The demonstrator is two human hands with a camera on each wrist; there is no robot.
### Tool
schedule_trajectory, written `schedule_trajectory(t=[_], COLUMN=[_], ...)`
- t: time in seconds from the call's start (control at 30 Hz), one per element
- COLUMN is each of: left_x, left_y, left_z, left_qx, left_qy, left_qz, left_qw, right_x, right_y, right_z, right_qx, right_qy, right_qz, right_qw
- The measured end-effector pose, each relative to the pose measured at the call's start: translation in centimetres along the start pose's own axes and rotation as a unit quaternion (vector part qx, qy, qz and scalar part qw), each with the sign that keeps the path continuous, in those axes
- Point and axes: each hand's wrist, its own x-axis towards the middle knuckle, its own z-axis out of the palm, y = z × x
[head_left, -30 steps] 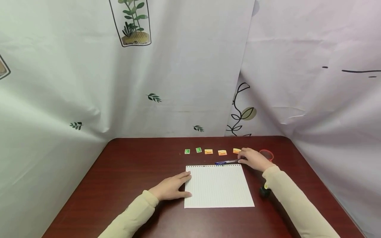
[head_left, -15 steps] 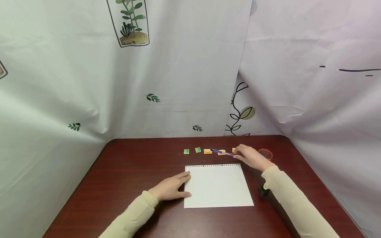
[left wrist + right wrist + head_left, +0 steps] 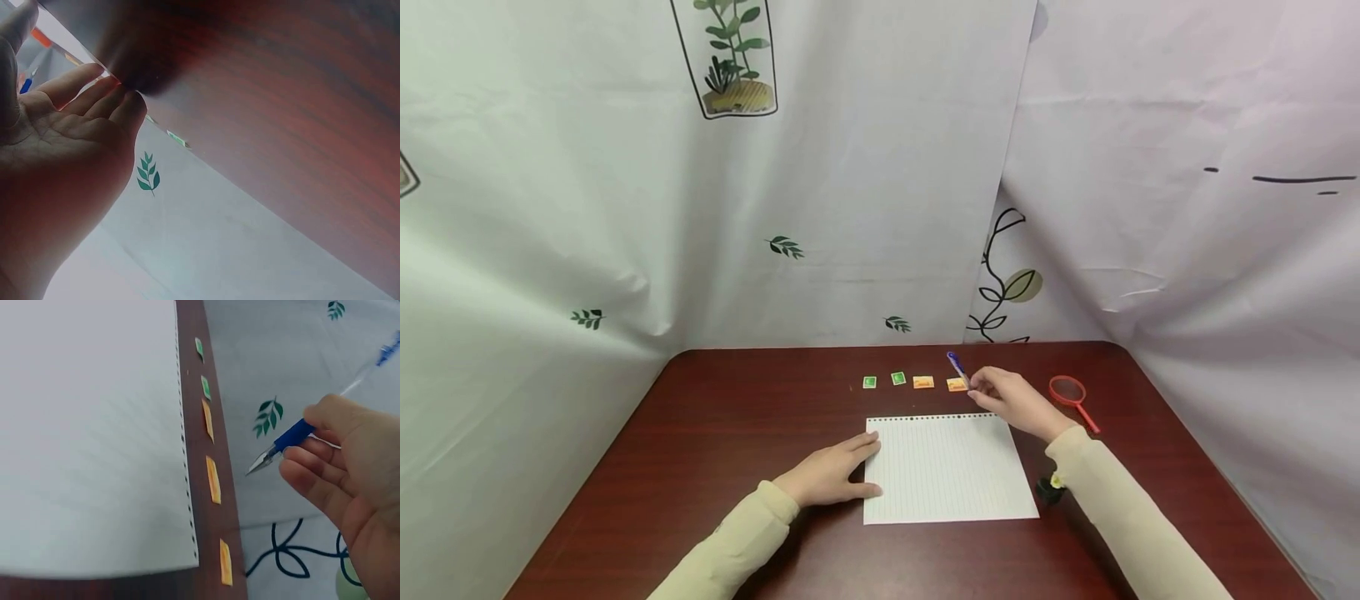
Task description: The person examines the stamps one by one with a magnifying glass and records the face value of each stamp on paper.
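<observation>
A blue pen (image 3: 294, 435) is pinched between the thumb and fingers of my right hand (image 3: 1011, 400), its metal tip bare in the right wrist view. In the head view the pen's far end points up and away, above the far edge of a lined sheet of paper (image 3: 951, 471). The sheet has punched holes along that edge. My left hand (image 3: 831, 472) rests on the sheet's left edge with fingers straight and thumb spread. Beyond the sheet lie green stamp-like pieces (image 3: 898, 378) and orange ones (image 3: 923, 382) in a row.
A red magnifying glass (image 3: 1067, 390) lies right of my right hand. Under the right forearm a small dark object (image 3: 1049, 490) with a yellow spot shows partly. The dark red tabletop (image 3: 737, 417) ends at a printed white curtain (image 3: 880, 208).
My right hand has lifted the pen from beside the sheet's top edge, moved left and turned the pen more upright. The magnifying glass's handle has come into view. The left hand stays put.
</observation>
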Motion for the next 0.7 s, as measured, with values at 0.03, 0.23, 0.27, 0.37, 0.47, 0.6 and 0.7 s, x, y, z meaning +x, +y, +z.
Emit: schedule_trajectory(t=[0.03, 0.23, 0.27, 0.37, 0.47, 0.6, 0.7], left_x=[0.0, 0.2, 0.3, 0.4, 0.6, 0.9, 1.1], left_y=[0.0, 0.0, 0.0, -0.2, -0.4, -0.6, -0.7], left_z=[0.0, 0.1, 0.1, 0.2, 0.2, 0.1, 0.2], left_qx=[0.001, 0.005, 0.004, 0.0, -0.007, -0.01, -0.009], left_qy=[0.0, 0.004, 0.004, 0.003, 0.001, 0.0, 0.006], left_qz=[0.0, 0.002, 0.001, 0.0, -0.001, 0.002, 0.003], left_qw=[1.0, 1.0, 1.0, 1.0, 1.0, 0.9999, 0.9999], right_x=[0.0, 0.4, 0.5, 0.7, 0.8, 1.0, 1.3], right_y=[-0.2, -1.2, -1.4, -2.1, -2.8, -3.6, -4.0], right_z=[0.2, 2.0, 2.3, 3.3, 4.0, 4.8, 5.5], right_qx=[0.011, 0.058, 0.065, 0.089, 0.116, 0.159, 0.181], right_qy=[0.004, 0.05, 0.057, 0.076, 0.094, 0.107, 0.108], right_qz=[-0.001, 0.002, 0.002, 0.019, 0.049, 0.089, 0.108], right_qw=[0.9999, 0.9971, 0.9963, 0.9929, 0.9876, 0.9774, 0.9716])
